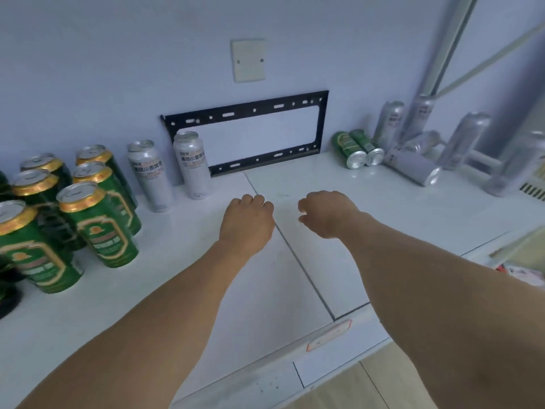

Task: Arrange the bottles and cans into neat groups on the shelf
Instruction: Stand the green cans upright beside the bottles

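Note:
Both my hands hover over the middle of the white shelf top (177, 261), holding nothing. My left hand (247, 219) and my right hand (327, 214) have loosely curled fingers. Several green cans (97, 225) stand upright in a cluster at the left. Two silver cans (150, 175) (191, 163) stand upright beside them by the wall. At the right, two green cans (349, 152) lie on their sides next to a fallen silver can (413, 166). Several more silver cans (466, 140) stand or lean behind it.
A black metal bracket frame (247, 110) leans against the wall behind the shelf. A blank wall plate (249, 60) sits above it. Grey metal posts (442, 54) rise at the right. The shelf's front edge carries an orange-edged label (330, 335), with wooden floor (368, 385) below.

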